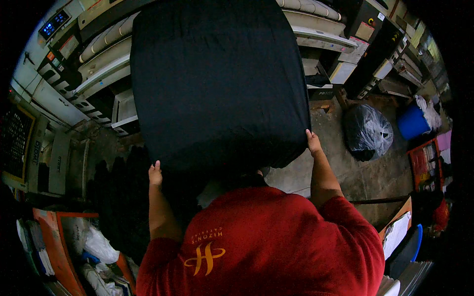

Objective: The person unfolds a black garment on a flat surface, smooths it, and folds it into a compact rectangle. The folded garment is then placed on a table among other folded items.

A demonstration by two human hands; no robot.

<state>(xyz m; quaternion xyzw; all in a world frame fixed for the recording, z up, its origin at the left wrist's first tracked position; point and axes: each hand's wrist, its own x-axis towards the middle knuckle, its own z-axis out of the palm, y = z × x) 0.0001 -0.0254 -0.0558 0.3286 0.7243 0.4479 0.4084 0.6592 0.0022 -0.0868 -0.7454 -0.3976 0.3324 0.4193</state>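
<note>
A wide piece of black fabric (222, 85) stretches in front of me, covering the middle of a large roller machine. My left hand (155, 174) pinches its near left edge, thumb up. Farther forward on the other side, my right hand (314, 142) grips the right edge, also with the thumb raised. Between my hands the near part of the cloth sags in dark folds down to my red shirt. What lies under the fabric is hidden. Dark cloth (122, 196) hangs or lies in a heap at my left, its outline hard to make out.
The machine's padded roller (311, 8) and pale front rail (326, 35) show beside the fabric. A filled plastic bag (368, 132) and a blue bin (414, 122) stand at right. An orange shelf unit (48, 236) with bagged items is at lower left; a folder with papers (397, 233) is at lower right.
</note>
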